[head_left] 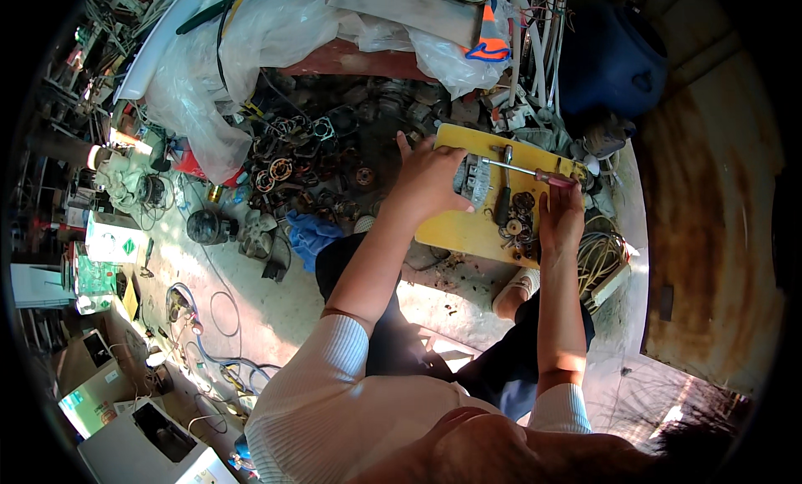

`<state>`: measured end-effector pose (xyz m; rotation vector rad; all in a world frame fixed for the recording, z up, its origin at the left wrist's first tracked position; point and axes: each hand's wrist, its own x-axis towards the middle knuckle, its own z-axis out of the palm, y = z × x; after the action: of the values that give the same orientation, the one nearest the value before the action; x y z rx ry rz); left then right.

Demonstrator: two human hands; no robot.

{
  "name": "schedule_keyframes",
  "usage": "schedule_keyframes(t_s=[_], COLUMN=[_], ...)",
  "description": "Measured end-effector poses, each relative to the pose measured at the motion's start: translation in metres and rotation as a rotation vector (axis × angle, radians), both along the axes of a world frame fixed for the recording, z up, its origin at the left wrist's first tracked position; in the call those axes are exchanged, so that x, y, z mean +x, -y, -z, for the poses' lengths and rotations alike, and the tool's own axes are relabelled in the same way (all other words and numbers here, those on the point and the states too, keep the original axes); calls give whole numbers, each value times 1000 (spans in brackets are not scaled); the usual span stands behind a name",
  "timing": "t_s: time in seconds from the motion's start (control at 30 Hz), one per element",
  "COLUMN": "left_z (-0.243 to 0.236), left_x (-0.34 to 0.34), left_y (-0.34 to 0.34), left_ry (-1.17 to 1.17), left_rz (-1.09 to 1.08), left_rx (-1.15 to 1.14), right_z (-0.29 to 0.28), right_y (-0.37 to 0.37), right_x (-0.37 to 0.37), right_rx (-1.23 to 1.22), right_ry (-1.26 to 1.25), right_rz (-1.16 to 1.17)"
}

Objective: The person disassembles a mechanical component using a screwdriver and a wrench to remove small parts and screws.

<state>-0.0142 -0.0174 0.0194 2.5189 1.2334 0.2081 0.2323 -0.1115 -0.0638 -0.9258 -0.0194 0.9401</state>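
My left hand is closed around a grey ribbed metal part, thumb on the near side and fingers on the far side. In my right hand is a screwdriver with a reddish handle, held by the fingertips. Its bright shaft points left, and the tip meets or overlaps the upper edge of the metal part; whether it touches I cannot tell. Beneath both hands lies a yellow board. A hammer with a dark grip rests on it between my hands, beside a pile of small round parts.
Greasy metal parts are heaped beyond the board, below plastic sheeting. A blue cloth lies left of my leg. At right are a coil of cable, a blue barrel and a rusty panel. Boxes stand far left.
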Motion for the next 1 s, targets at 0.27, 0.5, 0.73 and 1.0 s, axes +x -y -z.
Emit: schedule_keyframes(t_s=[0.27, 0.5, 0.73, 1.0], left_z=[-1, 2, -4, -3], left_x=[0, -2, 0, 0], left_y=[1, 0, 1, 1], left_ry=[14, 7, -1, -7], left_rz=[-3, -6, -4, -8], left_rx=[9, -2, -23, -23], right_z=[12, -16, 1, -17], right_y=[-2, -1, 1, 0], right_x=[0, -13, -2, -11], right_rx=[52, -48, 16, -12], right_ry=[175, 94, 151, 11], right_rz=[41, 58, 29, 22])
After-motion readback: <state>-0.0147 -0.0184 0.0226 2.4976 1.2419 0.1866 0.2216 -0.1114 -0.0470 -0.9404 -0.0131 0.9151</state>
